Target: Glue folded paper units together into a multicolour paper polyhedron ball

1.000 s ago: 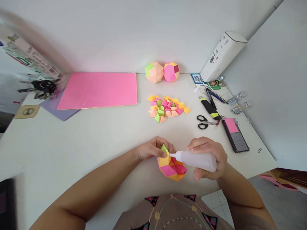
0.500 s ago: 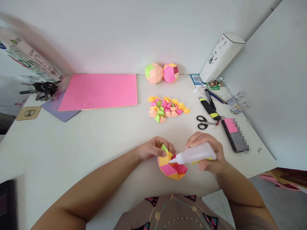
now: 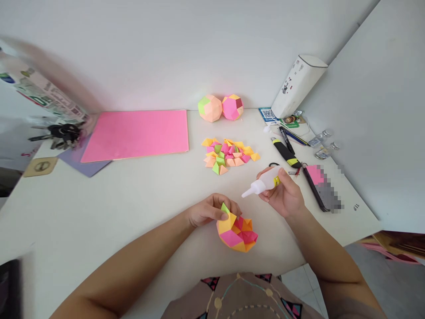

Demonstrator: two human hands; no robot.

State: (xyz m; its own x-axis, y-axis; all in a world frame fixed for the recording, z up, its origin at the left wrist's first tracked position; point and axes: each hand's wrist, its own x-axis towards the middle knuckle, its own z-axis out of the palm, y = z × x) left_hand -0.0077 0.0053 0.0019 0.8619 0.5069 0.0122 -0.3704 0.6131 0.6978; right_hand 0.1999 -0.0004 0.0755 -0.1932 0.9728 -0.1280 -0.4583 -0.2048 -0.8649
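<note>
My left hand (image 3: 212, 210) pinches the upper left edge of a half-built paper ball (image 3: 232, 238), made of folded orange, pink and green pieces; its hollow side faces up and right. In my right hand (image 3: 285, 195) is a white glue bottle (image 3: 267, 181) with a yellow label, its long nozzle pointing down and left, apart from the paper. Beyond both hands lies a loose heap of folded paper pieces (image 3: 229, 155) in orange, pink, peach and green. Two finished paper balls (image 3: 210, 109) rest against the wall, side by side.
A pink paper stack (image 3: 139, 135) lies at the back left over a purple sheet, near keys (image 3: 64, 133). To the right are scissors partly hidden by my right hand, a yellow-black cutter (image 3: 286, 153), pens, small glass bottles (image 3: 322, 151), a phone (image 3: 317, 188) and a white cylinder (image 3: 297, 86).
My right hand has lifted the glue bottle up and away from the paper ball, and its grip has turned. My left hand stays on the ball. The whole view has shifted slightly.
</note>
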